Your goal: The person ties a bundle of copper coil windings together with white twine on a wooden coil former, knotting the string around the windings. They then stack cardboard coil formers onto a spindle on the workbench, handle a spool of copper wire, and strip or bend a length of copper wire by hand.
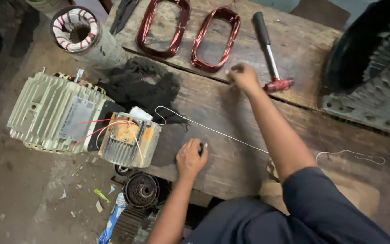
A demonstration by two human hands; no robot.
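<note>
The left hand (pixel 191 157) rests at about 6 o'clock on the wooden tabletop (pixel 231 162), fingers curled down over a small dark object that is mostly hidden beneath them; what it is cannot be made out. The right hand (pixel 243 77) reaches out toward 12 o'clock, fingers pinched together at the near edge of a copper coil (pixel 215 39), and whether it grips the coil's wire or something smaller I cannot tell.

A thin white wire (pixel 213 130) runs across the boards between the two hands, hooked at its 9 o'clock end and trailing off toward 3 o'clock. The coil is an elongated loop of reddish enamelled wire lying flat; a second coil (pixel 162 28) lies just beside it at 11 o'clock.

A hammer (pixel 269 52) with a black grip and red head lies just to the right of the right hand. At 9 o'clock sits a pale ribbed electric motor (pixel 55 113) with its terminal box (pixel 129 139) open and red leads showing, a black rag (pixel 143 86) bunched behind it. A wound stator tube (pixel 84 36) stands at 10 o'clock.
</note>
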